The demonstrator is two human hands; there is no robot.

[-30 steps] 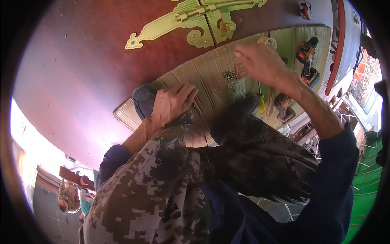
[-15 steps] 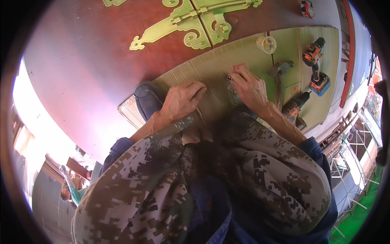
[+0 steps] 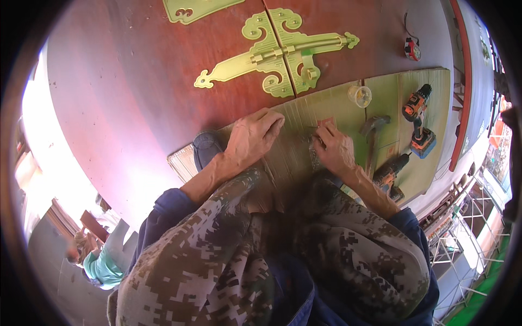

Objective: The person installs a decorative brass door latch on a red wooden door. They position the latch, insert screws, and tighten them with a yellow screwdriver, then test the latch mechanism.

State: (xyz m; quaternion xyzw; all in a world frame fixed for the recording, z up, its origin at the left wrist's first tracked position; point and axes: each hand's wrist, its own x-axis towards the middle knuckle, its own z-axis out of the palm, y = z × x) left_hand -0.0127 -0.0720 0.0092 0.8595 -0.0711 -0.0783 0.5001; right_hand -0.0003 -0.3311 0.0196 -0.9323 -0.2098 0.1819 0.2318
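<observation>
My left hand (image 3: pixel 251 137) is raised over the cardboard sheet (image 3: pixel 384 92), near its far edge. Its fingers are closed in a pinch; whatever they hold is too small or hidden. My right hand (image 3: pixel 335 148) is low over the cardboard, thumb and fingers pressed together beside a small clear, glinting packet (image 3: pixel 315 159) whose contents are unclear. What that pinch holds is hidden too. Beyond the hands, a brass-coloured ornate latch plate (image 3: pixel 239 67) with a sliding bolt lies across the seam of a red-brown wooden panel (image 3: pixel 163 70).
Right of my right hand lie a hammer (image 3: pixel 373 133) and two cordless drills, one farther (image 3: pixel 417 108) and one nearer (image 3: pixel 387 173). A clear cup (image 3: pixel 359 96) holds small yellowish pieces. A tape measure (image 3: pixel 412 50) rests farther back. Another person (image 3: pixel 103 266) is at lower left.
The view has tilted, so the panel and tools sit lower in the picture. My left hand has moved forward, closer to the latch plate. My right hand stays by the packet.
</observation>
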